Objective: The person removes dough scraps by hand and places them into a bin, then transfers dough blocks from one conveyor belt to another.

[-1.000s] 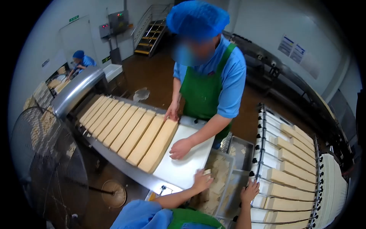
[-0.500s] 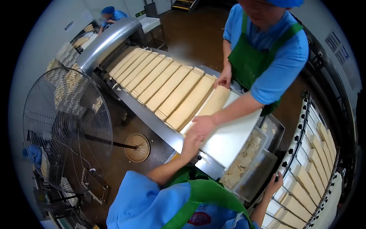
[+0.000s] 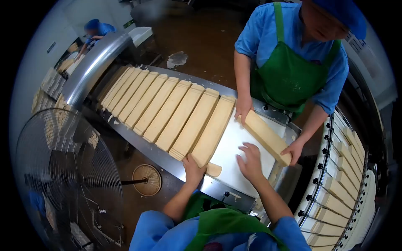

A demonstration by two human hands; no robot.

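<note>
Long pale slabs (image 3: 180, 106) of what look like stacked thin sheets lie side by side across the metal conveyor. My left hand (image 3: 193, 170) has its fingers curled against the near end of the slab closest to the white board (image 3: 232, 146). Beside that hand is a small pale cut-off piece (image 3: 214, 169). Over the board, my right hand (image 3: 251, 162) is held with fingers apart and nothing in it. Across from me, a co-worker in a green apron grips another long slab (image 3: 266, 138) with both hands, one at each end, above the board's right side.
A curved rack (image 3: 335, 188) on the right bears several slabs between rods with black knobs. At left stand a large wire-guarded fan (image 3: 71, 175) and its round base (image 3: 146, 180). A metal hood (image 3: 98, 62) covers the conveyor's far end, where another person works.
The co-worker has lifted the slab off the white board and turned it. My left hand has shifted to the row's near end; my right hand has come from the rack to above the board.
</note>
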